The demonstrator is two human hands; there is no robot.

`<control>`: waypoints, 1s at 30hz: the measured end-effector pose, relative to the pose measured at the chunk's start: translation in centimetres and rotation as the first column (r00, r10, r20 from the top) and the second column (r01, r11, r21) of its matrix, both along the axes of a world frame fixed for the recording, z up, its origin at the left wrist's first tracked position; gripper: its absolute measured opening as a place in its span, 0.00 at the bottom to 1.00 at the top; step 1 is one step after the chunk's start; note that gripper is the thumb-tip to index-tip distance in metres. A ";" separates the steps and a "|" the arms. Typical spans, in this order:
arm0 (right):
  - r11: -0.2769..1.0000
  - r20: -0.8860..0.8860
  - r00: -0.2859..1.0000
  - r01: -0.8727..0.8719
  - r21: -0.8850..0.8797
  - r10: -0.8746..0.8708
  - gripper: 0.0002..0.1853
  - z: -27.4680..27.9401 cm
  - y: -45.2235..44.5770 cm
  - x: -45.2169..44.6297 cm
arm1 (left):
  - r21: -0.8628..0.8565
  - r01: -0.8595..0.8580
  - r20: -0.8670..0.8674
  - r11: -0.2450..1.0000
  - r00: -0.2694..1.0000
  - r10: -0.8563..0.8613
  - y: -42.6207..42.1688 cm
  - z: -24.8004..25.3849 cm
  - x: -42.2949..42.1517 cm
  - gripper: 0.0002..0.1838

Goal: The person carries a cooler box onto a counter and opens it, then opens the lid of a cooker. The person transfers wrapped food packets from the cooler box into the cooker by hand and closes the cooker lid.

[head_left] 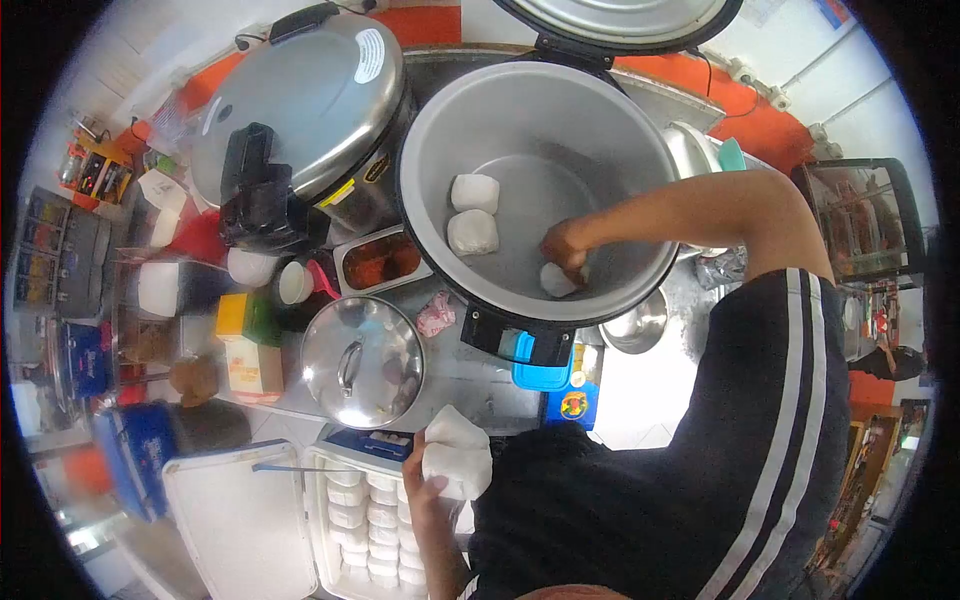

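Inside the large open grey pot (540,110), my right hand (567,247) reaches down with its fingers closed on a white wrapped bundle (556,281) near the bottom. Two more white bundles (474,212) lie side by side at the pot's left. My left hand (427,492) is outside the pot, low in the view, wrapped round two white bundles (457,462). Just left of it stands an open white cooler box (318,515) with several rows of white bundles (382,515) in it.
A closed steel cooker (310,100) stands left of the pot. Nearer are a tray of red food (382,262), a round steel lid (363,362) and a yellow-green box (248,345). A steel bowl (637,325) sits right of the pot; the pot's raised lid (625,12) is behind it.
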State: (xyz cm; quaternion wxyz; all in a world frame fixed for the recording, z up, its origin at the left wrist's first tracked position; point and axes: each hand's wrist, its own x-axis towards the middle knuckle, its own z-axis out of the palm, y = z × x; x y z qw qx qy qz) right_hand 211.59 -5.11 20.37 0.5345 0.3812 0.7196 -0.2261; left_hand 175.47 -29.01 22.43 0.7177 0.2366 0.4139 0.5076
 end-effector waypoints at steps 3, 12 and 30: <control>0.581 -0.302 0.502 0.757 -0.300 -0.810 0.26 -0.1 0.7 -0.1 | -0.023 0.005 -0.006 1.000 1.000 -0.005 -0.4 -0.7 -0.5 0.36; 0.376 -0.708 0.212 0.923 -0.082 -0.674 0.33 0.8 2.6 -2.9 | -0.075 0.039 -0.045 0.996 0.998 -0.043 0.2 0.4 -0.8 0.37; 0.795 -0.920 0.363 0.598 0.107 -0.149 0.31 21.5 0.9 -4.4 | 0.398 -0.219 -0.081 0.891 0.959 0.271 14.6 9.6 7.5 0.31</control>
